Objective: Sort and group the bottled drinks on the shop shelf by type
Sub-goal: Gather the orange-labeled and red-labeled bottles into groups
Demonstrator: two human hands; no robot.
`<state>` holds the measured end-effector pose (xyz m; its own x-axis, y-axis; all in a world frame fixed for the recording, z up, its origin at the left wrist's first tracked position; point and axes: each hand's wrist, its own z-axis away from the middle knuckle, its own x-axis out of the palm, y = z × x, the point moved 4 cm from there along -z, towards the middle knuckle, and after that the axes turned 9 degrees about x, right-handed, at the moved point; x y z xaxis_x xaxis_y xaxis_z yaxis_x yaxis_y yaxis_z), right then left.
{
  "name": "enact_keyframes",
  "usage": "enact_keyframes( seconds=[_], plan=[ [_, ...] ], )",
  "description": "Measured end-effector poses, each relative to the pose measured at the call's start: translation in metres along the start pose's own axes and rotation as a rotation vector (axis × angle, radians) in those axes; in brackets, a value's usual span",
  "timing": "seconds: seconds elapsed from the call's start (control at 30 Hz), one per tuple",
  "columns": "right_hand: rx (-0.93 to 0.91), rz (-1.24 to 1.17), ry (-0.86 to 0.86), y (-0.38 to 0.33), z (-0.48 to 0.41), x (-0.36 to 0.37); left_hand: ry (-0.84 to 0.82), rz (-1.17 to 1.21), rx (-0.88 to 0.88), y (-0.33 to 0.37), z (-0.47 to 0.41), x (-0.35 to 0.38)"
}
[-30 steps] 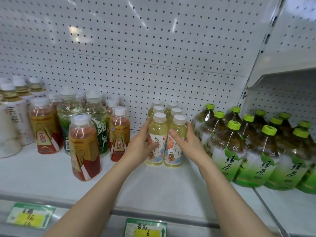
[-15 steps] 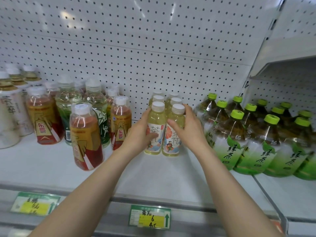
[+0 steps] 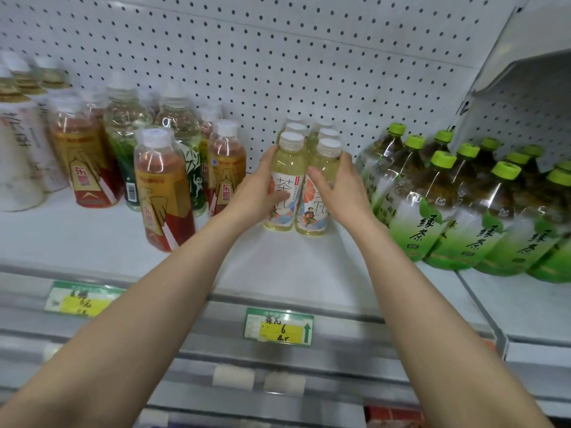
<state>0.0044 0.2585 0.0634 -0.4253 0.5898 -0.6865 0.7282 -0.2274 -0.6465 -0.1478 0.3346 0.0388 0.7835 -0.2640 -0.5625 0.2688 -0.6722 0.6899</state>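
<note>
Along the frame's lower centre, a green price tag [image 3: 279,326] fronts the white shelf [image 3: 92,239]. Mid-frame, the left hand [image 3: 258,188] wraps one pale tea bottle [image 3: 289,162] and the right hand [image 3: 343,186] the twin bottle [image 3: 312,211], both standing upright, side by side. Full, smooth plastic probably feels moderately heavy, slightly squeezable; the papered waist offers surest grip. Behind, perforated pegboard [image 3: 278,57].

Left hand [image 3: 255,193] grips left tea bottle [image 3: 286,160]; right hand [image 3: 347,193] grips right tea bottle [image 3: 312,211]; both upright.
</note>
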Motion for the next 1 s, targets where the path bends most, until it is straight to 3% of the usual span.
enact_keyframes(
  seconds=[0.4,0.53,0.63,0.7,0.8,0.9,1.0],
  plan=[
    [0.030,0.039,0.024,-0.007,0.007,-0.014,0.007,-0.167,0.100,0.031,0.029,-0.015],
    [-0.085,-0.084,0.374,-0.034,0.029,-0.045,0.290,-0.313,0.438,0.054,0.075,-0.061],
    [-0.221,-0.128,0.374,-0.076,0.045,-0.033,0.540,-0.330,0.540,0.046,0.104,-0.111],
    [-0.265,-0.153,0.271,-0.110,0.053,-0.011,0.616,-0.332,0.487,0.028,0.110,-0.146],
    [-0.267,-0.102,0.064,-0.159,0.065,0.031,0.591,-0.350,0.281,-0.015,0.095,-0.198],
    [-0.247,0.095,-0.057,-0.194,0.073,0.069,0.450,-0.384,0.084,-0.051,0.061,-0.233],
    [-0.173,0.162,-0.050,-0.207,0.079,0.089,0.234,-0.270,-0.001,-0.073,0.026,-0.239]
  ],
)
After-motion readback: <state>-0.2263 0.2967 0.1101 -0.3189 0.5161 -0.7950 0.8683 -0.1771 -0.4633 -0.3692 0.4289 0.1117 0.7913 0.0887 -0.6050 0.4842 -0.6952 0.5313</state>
